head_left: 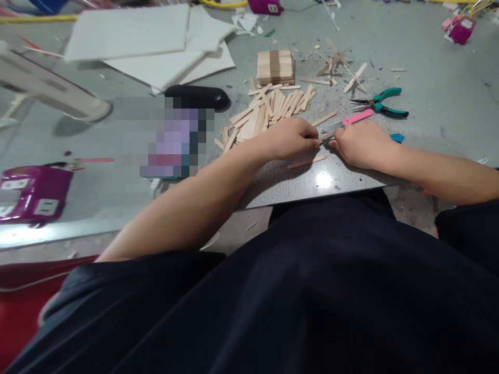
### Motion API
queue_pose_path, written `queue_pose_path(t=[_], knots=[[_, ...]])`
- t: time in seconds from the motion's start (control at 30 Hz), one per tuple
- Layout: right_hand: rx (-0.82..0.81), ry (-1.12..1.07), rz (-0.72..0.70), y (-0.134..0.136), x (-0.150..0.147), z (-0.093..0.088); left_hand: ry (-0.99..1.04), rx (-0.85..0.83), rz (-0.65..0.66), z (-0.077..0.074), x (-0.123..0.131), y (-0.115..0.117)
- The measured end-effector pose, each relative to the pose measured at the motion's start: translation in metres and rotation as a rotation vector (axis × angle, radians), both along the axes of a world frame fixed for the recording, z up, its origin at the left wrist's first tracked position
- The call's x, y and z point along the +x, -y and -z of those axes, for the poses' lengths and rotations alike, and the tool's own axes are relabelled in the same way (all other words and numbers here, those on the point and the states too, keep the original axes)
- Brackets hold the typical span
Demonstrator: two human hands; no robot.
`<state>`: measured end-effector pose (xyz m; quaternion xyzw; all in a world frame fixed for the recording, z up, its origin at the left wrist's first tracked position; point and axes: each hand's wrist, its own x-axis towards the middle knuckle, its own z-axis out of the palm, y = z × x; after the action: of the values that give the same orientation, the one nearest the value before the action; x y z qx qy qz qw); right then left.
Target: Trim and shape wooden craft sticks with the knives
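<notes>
Near the table's front edge, my left hand [294, 139] pinches one end of a wooden craft stick [326, 136]. The stick's other end runs to the closed fingers of my right hand [360, 145], which also grip it. Just beyond lies a pink-handled craft knife [357, 117], its blade pointing left towards the fingers. A blue piece [397, 138] shows past my right hand; what it belongs to is hidden. One loose stick [306, 162] lies in front of my left hand. Behind that hand spreads a pile of craft sticks [278, 106].
Teal-handled needle-nose pliers [384, 104] lie at the right. A banded bundle of sticks [267, 67] sits behind the pile, beside sticks joined in crossed shapes [334, 65]. A black case [198, 97], white foam boards [128, 34] and a purple power socket [35, 195] occupy the left.
</notes>
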<state>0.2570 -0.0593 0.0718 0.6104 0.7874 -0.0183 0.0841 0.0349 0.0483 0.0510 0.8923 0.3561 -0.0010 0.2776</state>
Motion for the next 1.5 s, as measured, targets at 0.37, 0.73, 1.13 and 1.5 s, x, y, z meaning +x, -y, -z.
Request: queue_pose_path(t=[0.37, 0.73, 1.13, 1.5], knots=[[0.098, 0.068, -0.046, 0.002, 0.009, -0.002, 0.212, -0.229, -0.080, 0.000, -0.004, -0.003], [0.151, 0.122, -0.027, 0.002, 0.012, -0.004, 0.676, -0.394, -0.015, 0.029, -0.002, -0.013], [0.173, 0.083, 0.001, 0.001, 0.015, -0.006, 0.801, -0.416, -0.033, 0.028, 0.005, -0.004], [0.139, -0.008, 0.019, 0.002, 0.016, -0.008, 0.894, -0.543, -0.083, 0.028, 0.010, 0.006]])
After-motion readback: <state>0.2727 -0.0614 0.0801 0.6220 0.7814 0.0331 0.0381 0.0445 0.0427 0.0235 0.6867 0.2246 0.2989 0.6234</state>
